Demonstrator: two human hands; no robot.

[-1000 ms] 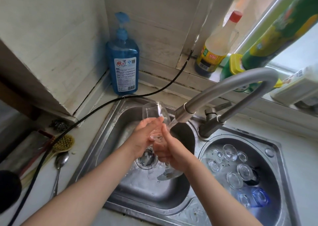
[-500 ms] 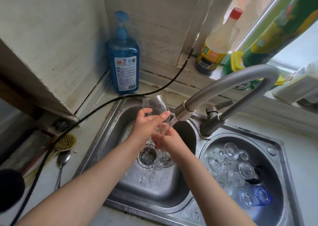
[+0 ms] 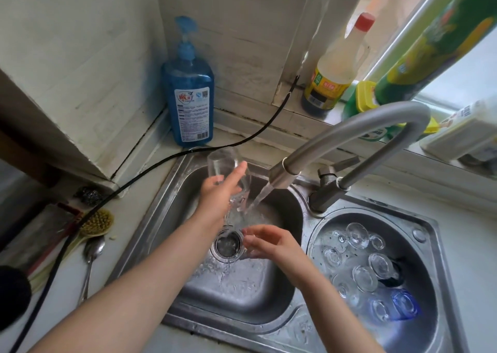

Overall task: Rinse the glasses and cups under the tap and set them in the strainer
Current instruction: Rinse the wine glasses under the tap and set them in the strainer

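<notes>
Left hand (image 3: 219,191) clamped on tilted glass (image 3: 228,170) beside tap (image 3: 347,135) stream; right hand (image 3: 271,242) on its foot, grip unclear.

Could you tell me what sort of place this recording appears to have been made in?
Most likely a home kitchen, at the sink. A steel double sink with a running tap fills the view, rinsed glasses sit upturned in the right basin, and a blue pump bottle stands in the corner.
</notes>
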